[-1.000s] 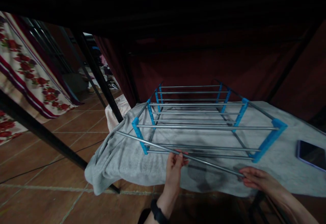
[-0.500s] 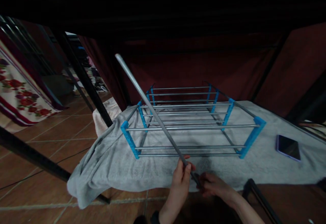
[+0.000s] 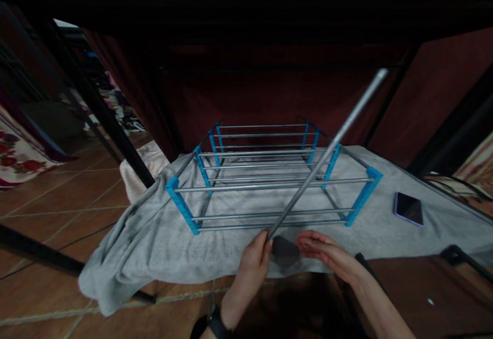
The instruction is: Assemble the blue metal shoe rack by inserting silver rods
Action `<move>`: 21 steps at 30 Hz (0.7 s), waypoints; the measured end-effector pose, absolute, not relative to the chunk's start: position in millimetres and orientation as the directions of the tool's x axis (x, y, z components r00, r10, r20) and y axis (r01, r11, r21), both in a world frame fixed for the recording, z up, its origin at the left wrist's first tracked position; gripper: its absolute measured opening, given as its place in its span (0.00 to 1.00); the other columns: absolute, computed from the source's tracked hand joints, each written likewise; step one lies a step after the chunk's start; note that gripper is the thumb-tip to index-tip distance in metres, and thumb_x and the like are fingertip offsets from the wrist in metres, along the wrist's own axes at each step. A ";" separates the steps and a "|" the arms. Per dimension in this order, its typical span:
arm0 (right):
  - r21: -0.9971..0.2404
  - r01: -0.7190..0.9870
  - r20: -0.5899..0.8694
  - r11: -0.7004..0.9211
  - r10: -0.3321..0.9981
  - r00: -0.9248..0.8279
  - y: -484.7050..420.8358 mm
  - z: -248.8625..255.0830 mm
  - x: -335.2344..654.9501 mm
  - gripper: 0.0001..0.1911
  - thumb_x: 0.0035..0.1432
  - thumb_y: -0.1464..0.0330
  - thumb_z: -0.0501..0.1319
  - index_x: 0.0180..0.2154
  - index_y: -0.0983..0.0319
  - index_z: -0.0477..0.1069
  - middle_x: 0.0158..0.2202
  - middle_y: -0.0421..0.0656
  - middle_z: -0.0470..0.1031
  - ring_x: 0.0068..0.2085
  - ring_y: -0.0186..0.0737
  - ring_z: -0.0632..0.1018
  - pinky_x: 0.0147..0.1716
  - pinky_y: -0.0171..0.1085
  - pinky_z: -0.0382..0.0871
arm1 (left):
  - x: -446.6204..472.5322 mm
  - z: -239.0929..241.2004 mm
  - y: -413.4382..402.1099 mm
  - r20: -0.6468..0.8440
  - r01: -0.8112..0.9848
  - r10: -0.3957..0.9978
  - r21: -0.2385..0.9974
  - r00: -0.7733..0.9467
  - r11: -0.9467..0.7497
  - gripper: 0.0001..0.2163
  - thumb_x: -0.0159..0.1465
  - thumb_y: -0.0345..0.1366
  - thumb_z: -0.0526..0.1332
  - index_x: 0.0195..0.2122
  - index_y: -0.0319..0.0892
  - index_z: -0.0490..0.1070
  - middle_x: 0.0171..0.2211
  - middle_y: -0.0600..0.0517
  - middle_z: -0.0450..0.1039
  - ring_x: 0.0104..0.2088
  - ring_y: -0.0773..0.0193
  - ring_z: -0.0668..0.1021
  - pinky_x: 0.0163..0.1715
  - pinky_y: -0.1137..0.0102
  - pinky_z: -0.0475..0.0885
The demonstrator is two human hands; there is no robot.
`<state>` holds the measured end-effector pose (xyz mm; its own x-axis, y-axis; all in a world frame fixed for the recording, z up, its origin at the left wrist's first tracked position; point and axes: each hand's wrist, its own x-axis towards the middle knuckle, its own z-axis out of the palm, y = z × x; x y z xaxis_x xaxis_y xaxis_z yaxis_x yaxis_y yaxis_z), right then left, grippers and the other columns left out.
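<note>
My left hand (image 3: 254, 258) is closed round the lower end of a long metal rod (image 3: 327, 150), which slants up and to the right over a rack. My right hand (image 3: 321, 250) is just right of it, fingers stretched out beside a small dark grey pad (image 3: 285, 250) that sits between both hands; whether it touches the pad I cannot tell. The rack (image 3: 269, 174) has metal rails and blue plastic end pieces and lies on a grey towel (image 3: 154, 236) in front of me.
A phone (image 3: 409, 208) lies on the towel at the right. Dark metal frame bars (image 3: 96, 108) cross the left side over a tiled floor (image 3: 57, 195). Dark red cloth (image 3: 269, 97) hangs behind the rack. A floral fabric (image 3: 17, 156) shows at far left.
The rod has swung from lying flat, through leaning up-left, to leaning up-right. My right hand let go of its end and opened beside the pad. The view shifted right.
</note>
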<state>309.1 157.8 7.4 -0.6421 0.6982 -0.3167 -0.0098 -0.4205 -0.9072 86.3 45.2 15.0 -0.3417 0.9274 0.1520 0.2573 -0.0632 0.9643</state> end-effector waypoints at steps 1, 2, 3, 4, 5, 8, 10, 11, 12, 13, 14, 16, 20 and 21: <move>-0.903 -0.036 -0.312 -0.427 0.713 -0.627 159.3 8.6 310.9 0.25 0.50 0.57 0.70 0.47 0.62 0.75 0.50 0.52 0.76 0.48 0.45 0.78 0.53 0.46 0.69 | 83.5 14.3 46.1 0.163 0.250 0.924 0.965 -0.346 -0.077 0.11 0.62 0.38 0.61 0.44 0.48 0.76 0.38 0.47 0.78 0.39 0.56 0.76 0.45 0.67 0.69; -0.901 -0.058 -0.307 -0.430 0.727 -0.614 160.8 9.1 312.7 0.24 0.50 0.58 0.70 0.47 0.62 0.75 0.50 0.52 0.77 0.47 0.45 0.78 0.53 0.45 0.69 | 80.6 13.5 46.6 0.175 0.258 0.924 0.962 -0.341 -0.087 0.11 0.62 0.38 0.61 0.44 0.49 0.77 0.41 0.47 0.78 0.42 0.55 0.76 0.48 0.66 0.68; -0.898 -0.080 -0.301 -0.432 0.739 -0.603 162.3 9.0 314.5 0.23 0.50 0.59 0.70 0.47 0.62 0.75 0.50 0.51 0.77 0.47 0.44 0.78 0.53 0.45 0.70 | 77.7 12.6 46.6 0.185 0.289 0.927 0.953 -0.325 -0.089 0.11 0.62 0.37 0.61 0.44 0.50 0.77 0.43 0.46 0.78 0.45 0.54 0.76 0.51 0.64 0.67; -0.895 -0.108 -0.293 -0.432 0.754 -0.589 163.6 8.4 316.4 0.22 0.51 0.59 0.70 0.46 0.62 0.76 0.49 0.51 0.77 0.47 0.44 0.79 0.53 0.45 0.70 | 74.6 11.5 46.2 0.193 0.347 0.935 0.934 -0.298 -0.082 0.11 0.62 0.36 0.60 0.45 0.51 0.77 0.44 0.46 0.78 0.46 0.53 0.76 0.53 0.62 0.66; -0.891 -0.140 -0.283 -0.432 0.770 -0.572 164.9 7.5 318.2 0.20 0.51 0.60 0.70 0.45 0.62 0.76 0.49 0.50 0.78 0.46 0.44 0.79 0.53 0.45 0.70 | 71.6 10.1 45.4 0.198 0.426 0.945 0.902 -0.261 -0.071 0.13 0.63 0.36 0.58 0.46 0.52 0.76 0.45 0.46 0.77 0.47 0.53 0.75 0.55 0.60 0.64; -0.867 -0.226 -0.273 -0.444 0.803 -0.529 168.1 5.3 322.9 0.19 0.50 0.64 0.71 0.45 0.61 0.77 0.45 0.48 0.79 0.46 0.44 0.79 0.55 0.46 0.70 | 62.1 4.8 41.8 0.194 0.655 0.966 0.755 -0.169 -0.037 0.16 0.65 0.33 0.52 0.50 0.52 0.74 0.46 0.46 0.76 0.48 0.52 0.74 0.58 0.55 0.61; -0.844 -0.270 -0.278 -0.463 0.809 -0.519 170.6 4.5 325.5 0.21 0.49 0.66 0.70 0.47 0.61 0.76 0.46 0.48 0.79 0.47 0.44 0.79 0.55 0.46 0.70 | 55.5 1.4 39.9 0.177 0.732 0.975 0.680 -0.131 -0.025 0.18 0.66 0.31 0.50 0.52 0.50 0.73 0.47 0.45 0.76 0.49 0.53 0.74 0.59 0.55 0.59; -0.832 -0.293 -0.280 -0.471 0.812 -0.512 172.3 3.7 327.0 0.22 0.50 0.67 0.70 0.48 0.61 0.75 0.48 0.48 0.78 0.47 0.44 0.79 0.55 0.45 0.71 | 52.1 0.3 39.3 0.163 0.758 0.980 0.652 -0.113 -0.021 0.19 0.66 0.30 0.49 0.53 0.50 0.72 0.47 0.45 0.75 0.49 0.53 0.74 0.59 0.55 0.59; -0.819 -0.320 -0.283 -0.477 0.820 -0.498 174.5 2.4 328.6 0.21 0.50 0.67 0.69 0.48 0.61 0.75 0.49 0.48 0.78 0.47 0.44 0.79 0.55 0.45 0.71 | 48.6 -0.5 38.9 0.151 0.780 0.984 0.626 -0.098 -0.018 0.19 0.66 0.30 0.49 0.53 0.50 0.72 0.47 0.45 0.75 0.49 0.54 0.74 0.58 0.56 0.60; -0.805 -0.346 -0.295 -0.483 0.831 -0.472 177.3 0.2 330.7 0.20 0.51 0.68 0.68 0.47 0.62 0.75 0.49 0.49 0.77 0.47 0.44 0.79 0.54 0.43 0.72 | 44.9 -1.0 38.5 0.144 0.798 0.986 0.603 -0.088 -0.017 0.19 0.66 0.29 0.48 0.53 0.49 0.71 0.47 0.45 0.75 0.49 0.54 0.74 0.58 0.56 0.60; -0.790 -0.365 -0.324 -0.493 0.841 -0.433 180.6 -3.1 333.1 0.18 0.52 0.69 0.67 0.46 0.63 0.75 0.48 0.49 0.78 0.46 0.43 0.79 0.53 0.42 0.73 | 41.1 -1.1 38.2 0.143 0.812 0.986 0.584 -0.084 -0.016 0.20 0.66 0.29 0.48 0.54 0.50 0.71 0.47 0.45 0.75 0.50 0.54 0.74 0.58 0.57 0.61; -0.758 -0.375 -0.426 -0.534 0.840 -0.335 188.6 -12.6 339.2 0.12 0.53 0.71 0.65 0.41 0.64 0.75 0.43 0.49 0.79 0.44 0.41 0.80 0.49 0.38 0.76 | 33.5 -0.7 37.3 0.149 0.826 0.985 0.564 -0.087 -0.012 0.20 0.65 0.28 0.48 0.53 0.50 0.71 0.48 0.45 0.75 0.50 0.54 0.74 0.57 0.57 0.60; -0.702 -0.382 -0.583 -0.601 0.793 -0.176 204.4 -34.7 354.0 0.05 0.54 0.75 0.62 0.35 0.63 0.72 0.34 0.46 0.78 0.38 0.39 0.81 0.42 0.34 0.78 | 19.2 0.5 34.5 0.136 0.790 0.979 0.612 -0.150 0.036 0.19 0.63 0.26 0.50 0.48 0.50 0.74 0.45 0.45 0.76 0.48 0.54 0.74 0.59 0.58 0.59; -0.698 -0.392 -0.591 -0.599 0.791 -0.155 207.3 -38.9 357.6 0.05 0.54 0.75 0.61 0.34 0.63 0.71 0.34 0.46 0.78 0.38 0.39 0.81 0.42 0.34 0.78 | 15.7 0.5 33.9 0.129 0.773 0.976 0.631 -0.177 0.057 0.18 0.63 0.26 0.51 0.47 0.50 0.75 0.44 0.45 0.76 0.48 0.55 0.75 0.59 0.58 0.59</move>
